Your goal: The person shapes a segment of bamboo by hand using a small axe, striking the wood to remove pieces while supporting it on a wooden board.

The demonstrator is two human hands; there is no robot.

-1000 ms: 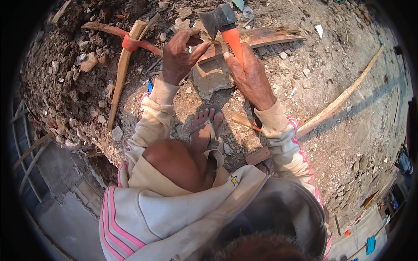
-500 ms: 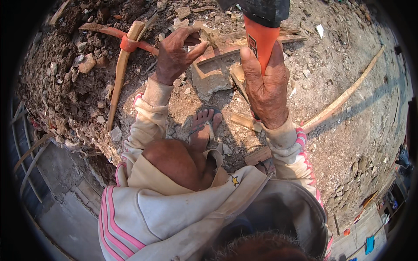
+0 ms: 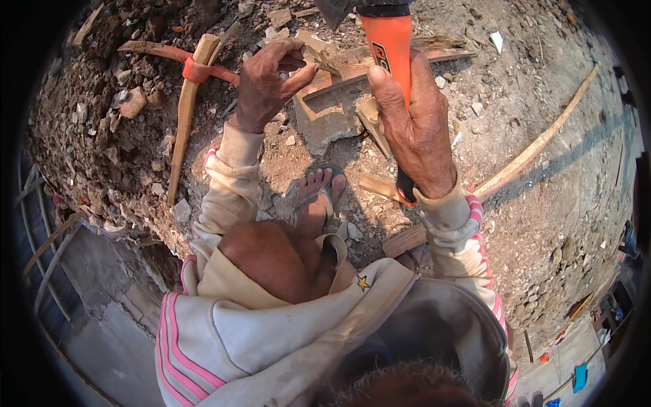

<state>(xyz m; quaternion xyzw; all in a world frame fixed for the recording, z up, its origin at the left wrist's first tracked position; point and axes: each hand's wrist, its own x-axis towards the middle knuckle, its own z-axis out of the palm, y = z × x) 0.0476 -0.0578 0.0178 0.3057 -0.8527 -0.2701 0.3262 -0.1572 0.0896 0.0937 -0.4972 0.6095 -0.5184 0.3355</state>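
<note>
My right hand (image 3: 417, 129) is wrapped round the orange handle (image 3: 390, 44) of a striking tool. Its dark head is cut off by the upper edge, so I cannot tell whether it is a hammer or a hatchet. The handle's black butt sticks out below my wrist. To the left, my left hand (image 3: 268, 85) is closed, thumb and fingers pinching a small piece of wood (image 3: 320, 61). That piece stands over a reddish, splintered board (image 3: 363, 64). Beneath the board lies a broken concrete block (image 3: 329, 129) with a rectangular hollow.
A pickaxe with a wooden handle (image 3: 183, 136) and red head lies on rubble at the left. Short wood offcuts (image 3: 380, 186) lie near my sandalled foot (image 3: 315, 197). A long curved pole (image 3: 539, 146) crosses the dirt at the right.
My right hand and the tool have tilted slightly, the tool's head shifting left and up. The left hand stays nearly in place, still on the wood piece.
</note>
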